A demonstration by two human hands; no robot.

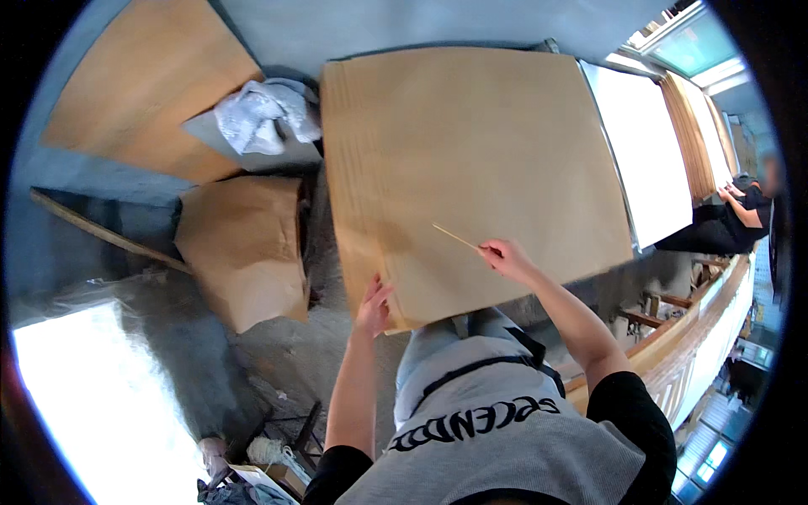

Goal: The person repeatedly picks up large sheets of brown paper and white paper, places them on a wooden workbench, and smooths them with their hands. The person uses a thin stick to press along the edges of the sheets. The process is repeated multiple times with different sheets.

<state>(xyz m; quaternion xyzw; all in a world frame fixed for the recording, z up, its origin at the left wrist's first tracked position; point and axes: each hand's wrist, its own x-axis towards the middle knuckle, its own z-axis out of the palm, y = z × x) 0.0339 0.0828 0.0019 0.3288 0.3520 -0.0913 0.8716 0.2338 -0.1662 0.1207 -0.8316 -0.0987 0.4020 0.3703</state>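
- With right grip (504, 256) closed, pinches thin yellowish stick (454, 235) by one end, above stacked brown sheets (480, 151).
- With left grip (374, 306) loosely open, empty, hovers or rests at sheets' near left edge; cannot tell which.

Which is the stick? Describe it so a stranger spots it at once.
Find the big brown sheet in front of the person. Over its lower part is the right hand, holding the stick by one end, its other end pointing up and left. It is thin and yellowish, far slimmer than the pole at far left, which no hand holds.
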